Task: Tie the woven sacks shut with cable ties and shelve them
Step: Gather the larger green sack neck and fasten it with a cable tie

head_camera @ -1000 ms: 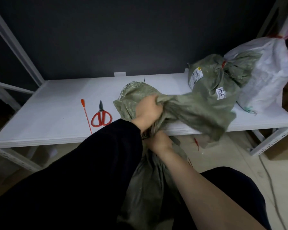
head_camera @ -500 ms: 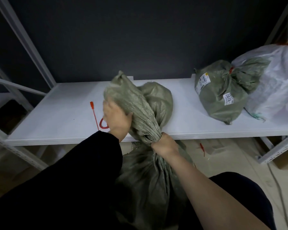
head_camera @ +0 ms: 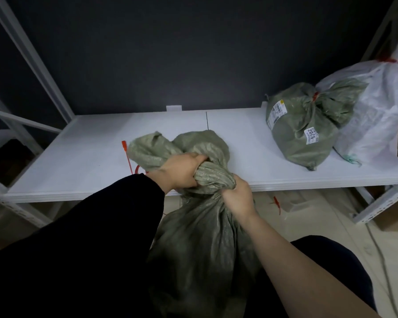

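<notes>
- Sack (head_camera: 200,249), green woven: lower centre of frame, body standing in front of the shelf's front edge.
- Its neck is gathered and twisted into a thick rope at frame centre. The loose mouth flops over the front edge of the shelf (head_camera: 78,157) and lies on the white board.
- Left hand (head_camera: 182,171), in a dark sleeve (head_camera: 90,237), enters from lower left. Fingers are curled round the twisted neck, grasping it just under the loose mouth.
- Right hand (head_camera: 237,198), on a bare forearm, enters from lower right. It is clenched round the neck directly below the left hand. Cannot tell whether the two hands touch.
- Cable tie (head_camera: 127,154), red: flat on the shelf, left of centre, just beside the sack mouth. Its lower end is hidden behind the cloth. It lies apart from both hands.
- Red loop (head_camera: 137,169) beside the tie, mostly covered by the sack; cannot tell what it is.
- Tied sack (head_camera: 296,134), green: on the shelf, right of centre, well apart from the held sack. A red tie (head_camera: 315,95) closes its neck. It has two labels, and the lower label (head_camera: 310,134) reads 9202.
- White sack (head_camera: 377,111): upper right of frame, on the shelf, touching the tied sack. Its neck shows red at the frame edge.
- Floor (head_camera: 331,214) under the shelf, right of centre: a loose red tie (head_camera: 277,204). A grey cord (head_camera: 381,260) runs down the lower right.
- Dark wall (head_camera: 193,53) fills the upper frame behind the shelf.
</notes>
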